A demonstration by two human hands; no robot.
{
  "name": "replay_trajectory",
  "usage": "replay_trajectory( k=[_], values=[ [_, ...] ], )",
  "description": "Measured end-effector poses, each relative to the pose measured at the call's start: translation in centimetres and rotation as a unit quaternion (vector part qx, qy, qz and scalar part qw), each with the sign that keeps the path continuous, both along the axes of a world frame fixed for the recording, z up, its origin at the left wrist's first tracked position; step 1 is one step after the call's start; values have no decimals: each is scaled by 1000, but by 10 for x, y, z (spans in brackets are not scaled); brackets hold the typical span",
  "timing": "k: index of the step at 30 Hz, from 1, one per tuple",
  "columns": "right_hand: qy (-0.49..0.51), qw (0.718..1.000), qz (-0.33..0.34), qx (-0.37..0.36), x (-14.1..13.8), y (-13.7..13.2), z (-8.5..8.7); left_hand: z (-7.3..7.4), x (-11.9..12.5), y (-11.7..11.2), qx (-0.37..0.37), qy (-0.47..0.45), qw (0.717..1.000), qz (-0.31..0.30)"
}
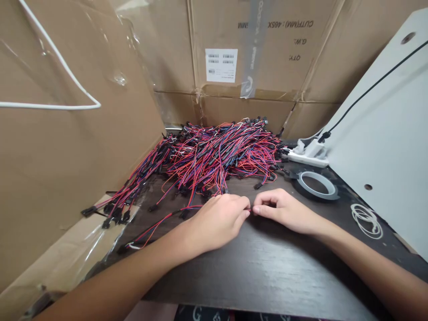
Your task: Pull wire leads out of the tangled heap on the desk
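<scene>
While both my hands rest low on the dark wooden table (267,272), their fingertips meet over one small piece of wire lead (251,210), pinched between them. My left hand (217,223) has its fingers curled together on one end, and my right hand (284,209) is closed on the other end, so the two hands are touching or nearly so at the middle of the view. What shows of the lead is only a short red bit in the gap; its long axis runs left to right, from one hand to the other, and I cannot tell how much of it is hidden under my fingers.

Straight ahead of the hands, farther from me, lies the big heap of red, blue and black wire leads (220,151), with black connectors at their ends. My left hand is a little nearer to the heap's loose strands, one of which (157,223) trails back past my left wrist. A bundle of leads (130,187) spills off to the left onto clear plastic wrap.

To the right sit a roll of tape (316,185), a white power strip (309,154) and a few white rubber bands (366,218), well apart from the hands. Cardboard boxes (254,53) wall in the back and left, and a white panel (384,147) leans on the right. Nothing lies between my hands and the heap.
</scene>
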State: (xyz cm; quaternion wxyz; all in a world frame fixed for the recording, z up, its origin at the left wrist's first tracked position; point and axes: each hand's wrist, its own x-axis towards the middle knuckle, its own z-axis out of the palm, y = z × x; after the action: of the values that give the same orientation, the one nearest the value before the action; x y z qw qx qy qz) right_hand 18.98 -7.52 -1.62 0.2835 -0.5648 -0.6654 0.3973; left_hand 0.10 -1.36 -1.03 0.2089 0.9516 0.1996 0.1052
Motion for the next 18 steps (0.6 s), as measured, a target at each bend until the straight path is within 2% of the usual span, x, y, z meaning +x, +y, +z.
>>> replay_trajectory(
  k=[9,18],
  values=[
    [20,999,41,-7,-1,-2,-1,3,2,-1,-74,-16,997,7],
    [31,998,47,-14,-1,-1,1,4,2,1,-91,-16,996,10]
  ],
)
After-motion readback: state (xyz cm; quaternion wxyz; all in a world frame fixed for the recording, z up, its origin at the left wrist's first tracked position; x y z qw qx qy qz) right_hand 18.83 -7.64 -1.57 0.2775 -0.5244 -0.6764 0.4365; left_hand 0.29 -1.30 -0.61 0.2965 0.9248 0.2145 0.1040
